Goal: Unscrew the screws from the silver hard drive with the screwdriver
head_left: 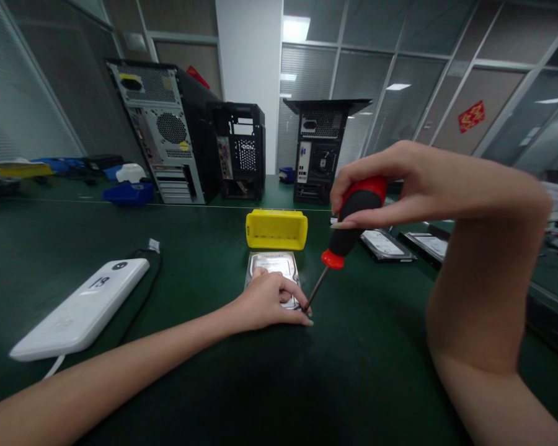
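A silver hard drive lies flat on the green table in front of me. My left hand rests on its near end, fingers pressing down and holding it. My right hand grips the red and black handle of a screwdriver. The shaft slants down to the left, and its tip meets the drive's near right corner beside my left fingertips. A yellow plastic bin stands just behind the drive.
A white power bank with a black cable lies at the left. More hard drives lie to the right. Three open computer towers stand at the back, with blue bins at far left.
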Action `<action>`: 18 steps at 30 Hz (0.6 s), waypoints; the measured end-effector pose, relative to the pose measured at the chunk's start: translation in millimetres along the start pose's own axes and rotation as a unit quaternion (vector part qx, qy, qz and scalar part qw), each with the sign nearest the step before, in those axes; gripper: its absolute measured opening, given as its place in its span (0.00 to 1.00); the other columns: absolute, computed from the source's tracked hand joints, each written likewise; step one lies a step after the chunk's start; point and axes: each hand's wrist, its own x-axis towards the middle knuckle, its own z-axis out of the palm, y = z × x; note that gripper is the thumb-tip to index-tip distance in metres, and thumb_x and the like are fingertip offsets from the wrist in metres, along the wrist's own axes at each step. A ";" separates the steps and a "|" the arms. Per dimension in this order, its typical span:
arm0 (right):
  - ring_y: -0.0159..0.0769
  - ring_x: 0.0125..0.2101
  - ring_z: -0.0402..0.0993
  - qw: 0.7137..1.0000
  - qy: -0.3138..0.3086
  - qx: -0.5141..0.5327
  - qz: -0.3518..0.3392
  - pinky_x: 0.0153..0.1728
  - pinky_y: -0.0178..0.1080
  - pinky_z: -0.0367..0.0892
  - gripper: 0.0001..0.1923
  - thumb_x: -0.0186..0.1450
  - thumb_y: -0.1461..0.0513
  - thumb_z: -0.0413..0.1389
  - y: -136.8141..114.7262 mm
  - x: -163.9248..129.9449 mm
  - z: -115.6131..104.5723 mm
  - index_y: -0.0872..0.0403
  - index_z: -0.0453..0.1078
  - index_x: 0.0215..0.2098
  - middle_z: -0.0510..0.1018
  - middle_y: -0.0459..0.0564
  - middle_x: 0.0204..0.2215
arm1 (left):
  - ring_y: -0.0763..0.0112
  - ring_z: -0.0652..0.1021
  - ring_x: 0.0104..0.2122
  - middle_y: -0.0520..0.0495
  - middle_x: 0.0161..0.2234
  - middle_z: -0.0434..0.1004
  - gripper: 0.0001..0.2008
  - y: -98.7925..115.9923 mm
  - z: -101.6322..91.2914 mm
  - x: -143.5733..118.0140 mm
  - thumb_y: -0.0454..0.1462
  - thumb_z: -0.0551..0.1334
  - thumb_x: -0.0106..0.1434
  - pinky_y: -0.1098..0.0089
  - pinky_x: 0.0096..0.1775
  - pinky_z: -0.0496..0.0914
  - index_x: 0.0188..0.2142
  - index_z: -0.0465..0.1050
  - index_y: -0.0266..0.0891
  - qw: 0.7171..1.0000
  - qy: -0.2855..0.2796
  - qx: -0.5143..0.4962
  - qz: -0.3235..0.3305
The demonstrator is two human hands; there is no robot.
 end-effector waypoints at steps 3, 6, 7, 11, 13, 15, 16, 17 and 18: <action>0.27 0.32 0.74 1.000 0.003 -0.004 -0.001 0.29 0.30 0.68 0.16 0.65 0.50 0.56 0.4 -1.0 0.2 0.54 0.73 0.40 0.78 0.43 0.35 | 0.69 0.68 0.28 0.60 0.18 0.56 0.14 0.3 -0.2 -0.1 0.49 0.72 0.51 0.61 0.48 0.51 0.32 0.82 0.44 1.000 -0.001 -0.003 0.002; 0.28 0.31 0.74 1.000 0.005 -0.004 0.003 0.28 0.31 0.68 0.16 0.64 0.49 0.56 -0.2 -2.4 -0.3 0.53 0.73 0.39 0.77 0.44 0.35 | 0.69 0.68 0.28 0.60 0.17 0.56 0.14 0.5 -0.8 0.2 0.49 0.71 0.51 0.61 0.48 0.52 0.32 0.82 0.44 1.000 -0.001 -0.001 0.004; 0.28 0.31 0.74 1.000 0.002 0.000 0.007 0.28 0.31 0.68 0.17 0.64 0.49 0.56 -0.6 -2.8 -0.7 0.53 0.73 0.39 0.77 0.44 0.35 | 0.69 0.68 0.27 0.60 0.17 0.55 0.15 0.7 -1.0 0.2 0.50 0.71 0.51 0.61 0.48 0.52 0.32 0.82 0.44 1.000 0.000 -0.002 0.005; 0.30 0.32 0.74 0.999 -0.018 0.018 0.021 0.29 0.33 0.68 0.17 0.65 0.50 0.55 -2.4 -2.9 -2.3 0.54 0.73 0.40 0.78 0.47 0.36 | 0.70 0.67 0.27 0.59 0.18 0.56 0.15 1.8 -1.6 -0.1 0.50 0.71 0.51 0.61 0.48 0.53 0.32 0.83 0.44 1.000 0.004 -0.003 0.006; 0.31 0.32 0.74 0.999 -0.021 0.019 0.021 0.29 0.33 0.68 0.16 0.65 0.50 0.56 -2.7 -2.7 -2.6 0.54 0.73 0.40 0.78 0.47 0.36 | 0.69 0.68 0.27 0.59 0.18 0.56 0.14 1.8 -1.5 -0.3 0.50 0.71 0.51 0.61 0.49 0.53 0.32 0.83 0.44 1.000 0.002 -0.001 0.007; 0.32 0.32 0.74 0.999 -0.018 0.019 0.024 0.29 0.34 0.69 0.16 0.64 0.50 0.56 -2.8 -3.1 -2.6 0.53 0.73 0.40 0.78 0.47 0.36 | 0.69 0.68 0.28 0.59 0.17 0.56 0.15 1.1 -1.2 -0.3 0.50 0.71 0.51 0.60 0.50 0.53 0.33 0.83 0.45 1.000 0.002 0.000 0.009; 0.32 0.33 0.74 0.999 -0.014 0.019 0.027 0.30 0.34 0.69 0.16 0.64 0.50 0.56 -2.8 -3.5 -2.7 0.53 0.73 0.40 0.78 0.47 0.36 | 0.69 0.68 0.28 0.59 0.17 0.56 0.15 0.6 -0.8 -0.3 0.51 0.71 0.51 0.60 0.50 0.53 0.33 0.83 0.45 1.000 0.004 0.000 0.010; 0.33 0.33 0.74 0.999 -0.010 0.018 0.029 0.30 0.35 0.68 0.15 0.64 0.51 0.56 -2.8 -3.9 -2.8 0.53 0.72 0.41 0.78 0.48 0.36 | 0.69 0.68 0.28 0.59 0.17 0.57 0.15 0.2 -0.4 -0.2 0.51 0.71 0.51 0.61 0.50 0.53 0.33 0.83 0.45 1.000 0.006 0.000 0.010; 0.33 0.33 0.74 0.999 -0.005 0.017 0.031 0.29 0.35 0.68 0.15 0.64 0.51 0.56 -2.9 -4.1 -3.0 0.53 0.72 0.41 0.78 0.48 0.36 | 0.69 0.68 0.28 0.59 0.17 0.58 0.15 -0.2 0.0 -0.1 0.50 0.71 0.51 0.61 0.50 0.53 0.33 0.83 0.45 1.000 0.008 0.001 0.009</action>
